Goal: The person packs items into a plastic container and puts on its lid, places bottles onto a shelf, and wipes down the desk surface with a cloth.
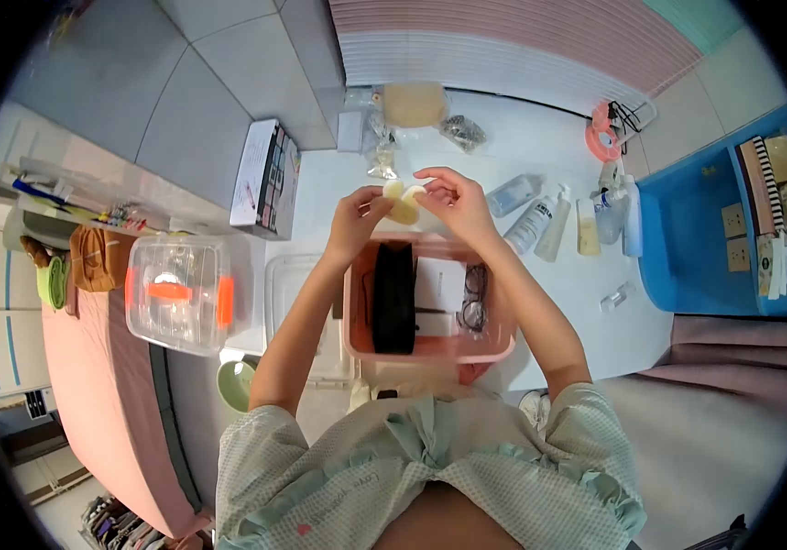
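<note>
Above the far edge of a pink bin (505, 346), my left hand (357, 218) and my right hand (456, 202) come close together. Between them is a small pale yellow and white rounded object (403, 209), soft-looking; I cannot make out its exact kind. My left fingers pinch its left side. My right thumb and fingertips grip its right side, with the other fingers loosely curled. Inside the bin lie a black pouch (394, 298), a white box (439, 282) and a pair of glasses (474, 298).
Several bottles, including a pump bottle (554, 223), lie at the right near a blue bin (668, 243). A clear lidded box (178, 293) sits at the left, below a boxed palette (265, 179). Clear bags (462, 133) and a pink tape roll (602, 133) are at the back.
</note>
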`<action>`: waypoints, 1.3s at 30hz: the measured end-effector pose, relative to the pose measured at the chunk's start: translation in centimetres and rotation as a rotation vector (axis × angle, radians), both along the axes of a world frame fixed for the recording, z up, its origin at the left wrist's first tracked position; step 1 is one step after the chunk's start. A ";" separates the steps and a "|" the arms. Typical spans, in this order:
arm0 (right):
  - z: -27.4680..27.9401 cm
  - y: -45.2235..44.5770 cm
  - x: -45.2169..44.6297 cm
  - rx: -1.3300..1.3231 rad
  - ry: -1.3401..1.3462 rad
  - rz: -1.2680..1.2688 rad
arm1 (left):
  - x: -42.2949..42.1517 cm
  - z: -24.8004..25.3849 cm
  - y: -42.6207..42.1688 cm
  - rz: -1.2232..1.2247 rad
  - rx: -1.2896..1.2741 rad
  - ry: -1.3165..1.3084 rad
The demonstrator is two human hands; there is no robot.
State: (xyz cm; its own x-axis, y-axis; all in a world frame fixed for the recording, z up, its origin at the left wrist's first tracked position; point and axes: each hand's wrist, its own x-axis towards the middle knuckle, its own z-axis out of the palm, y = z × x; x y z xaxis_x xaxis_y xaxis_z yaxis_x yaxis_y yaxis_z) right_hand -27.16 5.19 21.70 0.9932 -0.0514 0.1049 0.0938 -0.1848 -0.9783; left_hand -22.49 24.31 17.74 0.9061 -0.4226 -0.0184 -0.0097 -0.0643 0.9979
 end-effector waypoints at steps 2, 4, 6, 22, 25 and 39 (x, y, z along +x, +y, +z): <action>-0.2 0.6 -2.4 0.002 -0.001 0.055 | -2.3 1.6 0.8 -0.023 -0.044 0.133; 0.9 1.8 -4.9 0.026 0.090 0.057 | -4.5 1.8 1.6 -0.043 0.044 0.096; -0.6 2.5 -6.8 -0.036 0.006 0.062 | -6.3 1.2 2.2 -0.009 0.223 0.017; -5.6 7.8 -15.6 -0.203 0.199 -0.091 | -12.8 -0.4 4.4 -0.070 0.589 -0.684; -4.8 9.0 -15.6 -0.236 0.209 -0.070 | -13.6 -1.1 4.9 -0.033 0.626 -0.700; -2.8 8.8 -13.6 -0.545 0.265 0.095 | -13.4 -0.6 6.0 0.039 0.494 -0.630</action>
